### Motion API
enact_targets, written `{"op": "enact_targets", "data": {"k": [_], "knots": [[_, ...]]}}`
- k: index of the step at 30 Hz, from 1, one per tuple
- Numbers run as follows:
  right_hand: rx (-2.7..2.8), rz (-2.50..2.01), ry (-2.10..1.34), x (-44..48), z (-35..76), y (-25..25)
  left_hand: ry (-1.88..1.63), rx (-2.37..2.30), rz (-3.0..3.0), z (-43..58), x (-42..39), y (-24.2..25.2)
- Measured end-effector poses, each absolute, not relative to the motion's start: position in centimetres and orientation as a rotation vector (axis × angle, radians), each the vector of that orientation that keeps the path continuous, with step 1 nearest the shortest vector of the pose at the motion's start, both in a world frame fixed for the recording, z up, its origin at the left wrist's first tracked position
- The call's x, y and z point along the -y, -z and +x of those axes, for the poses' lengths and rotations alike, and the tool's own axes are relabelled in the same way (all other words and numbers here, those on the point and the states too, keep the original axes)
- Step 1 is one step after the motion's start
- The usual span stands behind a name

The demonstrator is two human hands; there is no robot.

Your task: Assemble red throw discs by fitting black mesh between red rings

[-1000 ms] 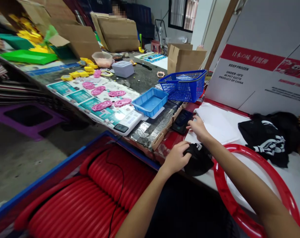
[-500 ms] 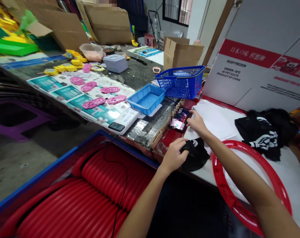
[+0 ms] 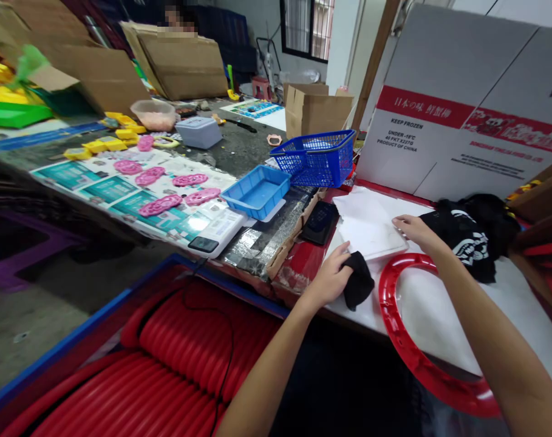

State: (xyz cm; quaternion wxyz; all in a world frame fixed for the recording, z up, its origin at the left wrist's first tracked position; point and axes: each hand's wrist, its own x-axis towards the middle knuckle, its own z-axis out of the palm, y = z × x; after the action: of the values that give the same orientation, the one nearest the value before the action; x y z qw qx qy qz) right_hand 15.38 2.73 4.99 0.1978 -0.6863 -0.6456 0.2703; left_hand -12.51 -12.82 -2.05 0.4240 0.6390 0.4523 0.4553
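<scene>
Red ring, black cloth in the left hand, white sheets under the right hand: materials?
Red ring: likely rigid moulded plastic, glossy; light streaks run along its rim. Black cloth: soft matte fabric, bunched and creased in the left hand. White sheets: thin, flat, matte, crisp-edged; paper or thin board, cannot tell which. The right hand rests on their edge.

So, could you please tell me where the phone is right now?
In the head view, the phone lies dark on the red surface, left of the white sheets and just below the blue basket.
</scene>
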Motion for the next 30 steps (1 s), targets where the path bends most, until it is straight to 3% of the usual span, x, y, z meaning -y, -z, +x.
{"op": "enact_targets", "data": {"k": [7,11,15,19,22,25,27,30], "knots": [[1.847,-1.68,-1.094,2.0,8.9,-3.2,-1.568,-1.353,1.319,-18.2,12.5,-0.1],[1.907,-1.62,-1.101,4.1,6.7,-2.2,-1.603,-1.644,1.461,-20.4,15.1,-0.6],[2.124,-1.587,-1.009,8.0,10.6,-5.3,-1.762,-1.628,1.489,-17.3,19.9,-1.9],[2.524,-1.722,-0.464,16.9,19.5,-7.8,-1.602,-1.33,1.771,-10.4,22.7,-3.4],[2.209,-2.511,0.047,22.7,26.1,-6.0,-1.424,-1.146,1.963,-3.6,20.3,-4.7],[2.058,-2.818,-0.062,24.3,30.7,-3.7,-1.184,-1.02,2.11,3.3,15.1,-6.6],[2.077,-2.662,-0.189,23.7,31.8,-3.5,-1.099,-0.962,2.155,7.0,11.8,-8.0],[2.026,-2.324,-0.054,23.3,29.6,-5.4,-1.049,-0.723,2.205,10.2,9.0,-10.1]]}}
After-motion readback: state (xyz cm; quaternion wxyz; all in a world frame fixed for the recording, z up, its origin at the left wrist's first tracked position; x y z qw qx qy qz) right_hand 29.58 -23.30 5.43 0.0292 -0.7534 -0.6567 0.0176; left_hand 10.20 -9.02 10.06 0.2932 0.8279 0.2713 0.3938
